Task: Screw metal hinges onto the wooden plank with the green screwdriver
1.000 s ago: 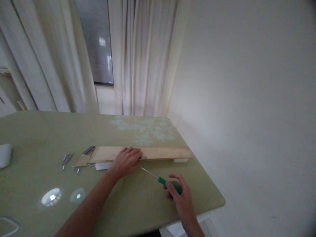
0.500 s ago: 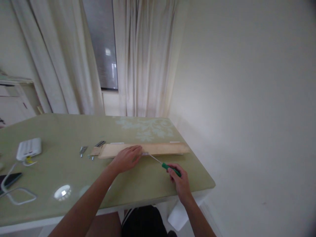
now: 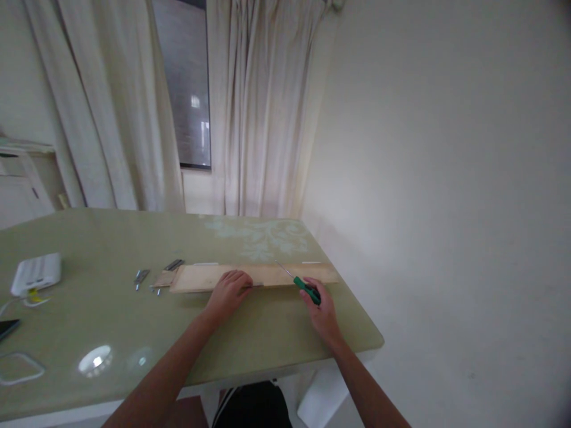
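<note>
A long pale wooden board [image 3: 267, 274] lies across the green table [image 3: 111, 321], raised on small white blocks. My left hand [image 3: 229, 291] rests on the board's near edge near its middle, fingers curled down against it. My right hand [image 3: 320, 309] is closed round the green handle of a screwdriver [image 3: 303, 286]. The thin metal shaft points up and left over the board's right half.
A metal hinge [image 3: 173, 264], another small metal piece [image 3: 141, 276] and loose screws lie left of the board. A white power bank [image 3: 36, 273] with a cable and a dark phone [image 3: 8, 328] sit at the far left. Curtains and a wall bound the table's far and right sides.
My right hand has carried the screwdriver forward, from the table in front of the board to over the board's right half. My left hand has stayed on the board.
</note>
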`<state>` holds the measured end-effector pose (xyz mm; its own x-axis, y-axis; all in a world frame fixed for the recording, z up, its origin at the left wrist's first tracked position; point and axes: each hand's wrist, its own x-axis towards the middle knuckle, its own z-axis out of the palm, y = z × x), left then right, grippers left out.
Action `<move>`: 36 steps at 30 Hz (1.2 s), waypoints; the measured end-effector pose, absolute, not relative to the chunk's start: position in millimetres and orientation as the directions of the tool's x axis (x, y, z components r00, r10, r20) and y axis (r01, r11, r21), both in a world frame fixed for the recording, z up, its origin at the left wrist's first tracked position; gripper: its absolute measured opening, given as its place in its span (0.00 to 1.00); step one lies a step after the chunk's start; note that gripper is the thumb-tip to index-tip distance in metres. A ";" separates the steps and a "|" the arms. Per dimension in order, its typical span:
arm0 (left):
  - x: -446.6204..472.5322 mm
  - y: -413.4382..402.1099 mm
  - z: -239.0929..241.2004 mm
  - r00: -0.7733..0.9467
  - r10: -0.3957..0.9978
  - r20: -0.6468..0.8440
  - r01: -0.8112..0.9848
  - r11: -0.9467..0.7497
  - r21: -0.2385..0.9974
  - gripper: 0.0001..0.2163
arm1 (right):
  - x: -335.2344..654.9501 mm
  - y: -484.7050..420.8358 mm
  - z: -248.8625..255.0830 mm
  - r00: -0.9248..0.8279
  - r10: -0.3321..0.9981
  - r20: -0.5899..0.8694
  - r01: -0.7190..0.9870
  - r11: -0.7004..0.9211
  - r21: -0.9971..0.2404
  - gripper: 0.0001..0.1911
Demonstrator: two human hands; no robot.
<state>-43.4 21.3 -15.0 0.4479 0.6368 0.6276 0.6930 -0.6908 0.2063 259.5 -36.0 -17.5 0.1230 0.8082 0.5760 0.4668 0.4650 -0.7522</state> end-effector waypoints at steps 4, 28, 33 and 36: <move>-42.1 19.9 -18.4 0.420 0.637 0.646 0.704 -0.678 0.212 0.05 | 254.4 -10.3 -14.1 -0.055 0.760 0.648 0.604 0.542 -0.584 0.15; -26.2 22.2 -45.3 0.420 0.593 0.687 0.782 -0.620 0.057 0.14 | 236.9 7.4 -42.1 -0.302 0.726 0.618 0.842 0.507 -0.183 0.21; -23.7 21.3 -46.6 0.405 0.612 0.679 0.803 -0.593 0.056 0.15 | 234.8 7.5 -40.2 -0.295 0.729 0.617 0.852 0.494 -0.177 0.21; -22.0 20.4 -46.0 0.376 0.617 0.691 0.820 -0.569 0.062 0.13 | 234.6 8.3 -40.2 -0.291 0.724 0.625 0.854 0.491 -0.171 0.21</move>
<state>-22.0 20.4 -46.0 0.3762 0.6168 0.6914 0.8199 -0.5692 0.0617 234.6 8.3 -40.2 -0.2909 0.7242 0.6252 0.8544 0.4908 -0.1710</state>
